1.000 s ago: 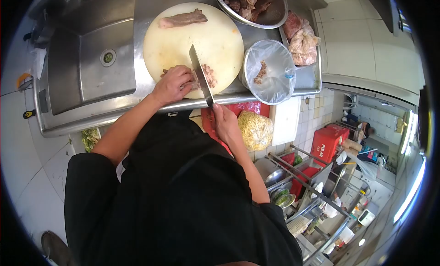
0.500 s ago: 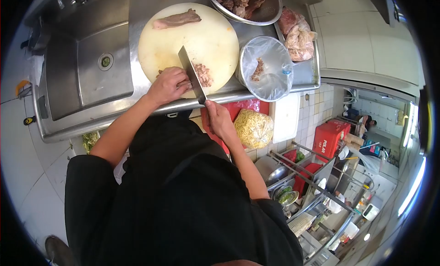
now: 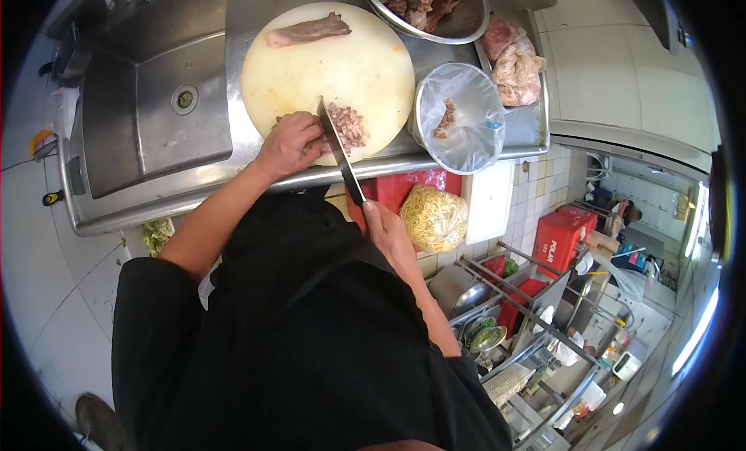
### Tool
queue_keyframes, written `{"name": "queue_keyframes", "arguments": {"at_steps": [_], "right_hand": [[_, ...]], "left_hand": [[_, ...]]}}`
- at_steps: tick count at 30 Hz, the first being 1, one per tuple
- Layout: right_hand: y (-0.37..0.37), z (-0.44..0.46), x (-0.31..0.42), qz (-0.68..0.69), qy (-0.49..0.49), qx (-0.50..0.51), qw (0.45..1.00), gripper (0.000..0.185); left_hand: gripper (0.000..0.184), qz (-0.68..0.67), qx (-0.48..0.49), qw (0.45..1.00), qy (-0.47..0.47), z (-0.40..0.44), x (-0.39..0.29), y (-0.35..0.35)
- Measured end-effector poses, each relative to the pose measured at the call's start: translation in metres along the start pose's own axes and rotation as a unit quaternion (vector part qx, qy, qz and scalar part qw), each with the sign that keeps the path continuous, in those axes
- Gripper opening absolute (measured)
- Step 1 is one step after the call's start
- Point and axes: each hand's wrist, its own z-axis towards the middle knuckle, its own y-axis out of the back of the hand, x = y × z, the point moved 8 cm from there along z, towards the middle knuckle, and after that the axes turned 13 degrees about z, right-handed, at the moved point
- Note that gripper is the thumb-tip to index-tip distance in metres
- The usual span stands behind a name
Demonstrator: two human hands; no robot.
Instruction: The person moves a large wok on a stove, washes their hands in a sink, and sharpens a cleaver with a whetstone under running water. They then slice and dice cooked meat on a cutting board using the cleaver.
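My right hand [image 3: 390,232] is wrapped round the handle of a kitchen knife [image 3: 339,146], whose blade lies over the near part of a round white cutting board [image 3: 326,66]. Close to the blade's left side, my left hand [image 3: 293,143] has its fingers curled down on a piece of meat, mostly hidden under them. Chopped meat [image 3: 349,128] forms a small pile to the right of the blade. Towards the far edge of the board lies a longer strip of meat [image 3: 309,31].
A sink [image 3: 159,132] is at the left. To the right stand a bag-lined bucket [image 3: 474,121] with some chopped meat, a metal bowl [image 3: 458,35] of large meat pieces, and bagged meat [image 3: 517,70]. Below the counter edge sits a bag of noodles [image 3: 435,219].
My right hand has drawn the knife back towards my body, so its tip is nearer me. My left hand keeps its place by the blade. The whole view has shifted slightly.
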Motion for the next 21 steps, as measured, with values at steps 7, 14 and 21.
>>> {"name": "queue_keyframes", "arguments": {"at_steps": [7, 14, 21], "right_hand": [[-0.025, 0.058, -0.007, -0.026, 0.024, -0.013, 0.999, 0.046], [-0.007, 0.026, 0.014, 0.003, -0.042, -0.004, 0.999, 0.047], [-0.027, 0.03, -0.009, -0.002, 0.05, -0.006, 0.999, 0.047]], "left_hand": [[0.019, -0.014, -0.033, 0.999, -0.003, -0.001, 0.003, -0.002], [0.021, -0.051, -0.031, 0.998, -0.002, -0.003, 0.005, 0.008], [0.021, -0.033, -0.029, 0.999, 0.013, -0.007, 0.009, -0.001]]}}
